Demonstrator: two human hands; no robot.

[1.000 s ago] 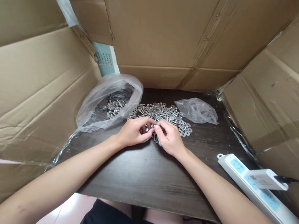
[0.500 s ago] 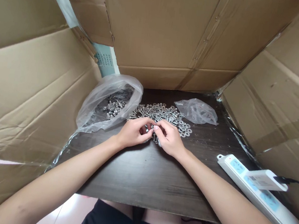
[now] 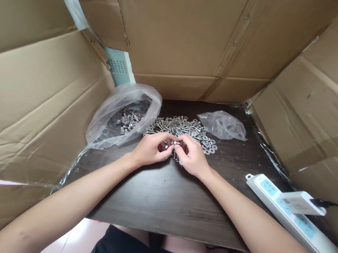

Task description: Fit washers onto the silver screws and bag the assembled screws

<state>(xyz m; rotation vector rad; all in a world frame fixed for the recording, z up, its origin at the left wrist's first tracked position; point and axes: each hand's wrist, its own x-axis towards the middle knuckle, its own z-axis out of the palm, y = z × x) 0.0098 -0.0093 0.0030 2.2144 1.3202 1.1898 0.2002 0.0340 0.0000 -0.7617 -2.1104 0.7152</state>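
Observation:
My left hand [image 3: 156,148] and my right hand [image 3: 190,154] meet over the front of a metal hardware pile. Between their fingertips lies a small bolt [image 3: 175,143], held sideways with what looks like a nut on it. Both hands are closed on this piece, thumbs toward me and forefingers behind. Just beyond spreads the pile of loose bolts, nuts and washers [image 3: 184,126]. A few more pieces show below the fingertips, partly covered by the hands. Flat washers [image 3: 211,149] lie at the pile's right edge.
An open plastic bag [image 3: 103,128] at the left holds assembled-looking hardware. Behind on the right is a crumpled clear bag [image 3: 223,125]. A white power strip [image 3: 293,217] with a plugged-in adapter sits at the right. Cardboard walls [image 3: 181,29] enclose the dark table [image 3: 160,199].
The right thumb has shifted slightly down, so the bolt between the fingertips shows more plainly. Both arms stay in nearly the same place.

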